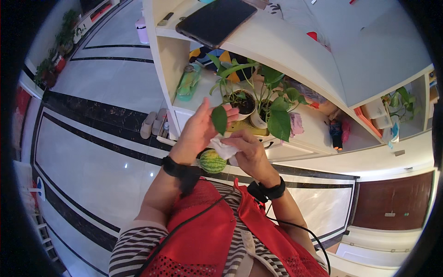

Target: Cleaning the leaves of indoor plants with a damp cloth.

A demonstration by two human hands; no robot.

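My left hand (pixel 194 133) is spread palm up below a green leaf (pixel 219 119) of a potted plant, with its fingers behind the leaf and not closed round it. Pinched in my right hand (pixel 250 152) is a crumpled white tissue (pixel 224 147), close below the leaf's tip. The leafy plants grow from two white pots, a left pot (pixel 247 114) and a right pot (pixel 259 121), with dark soil. Both pots stand at a yellow tray (pixel 250 128) on the cabinet shelf. A large leaf (pixel 279 125) hangs over the shelf's front to the right.
A dark smartphone (pixel 217 21) lies on the upper shelf (pixel 273 48), over its front edge. A green pouch (pixel 189 82) and a pink cloth (pixel 296 124) flank the pots. A striped watermelon (pixel 213 161) is below my hands. Slippers (pixel 148 125) rest on the floor at left.
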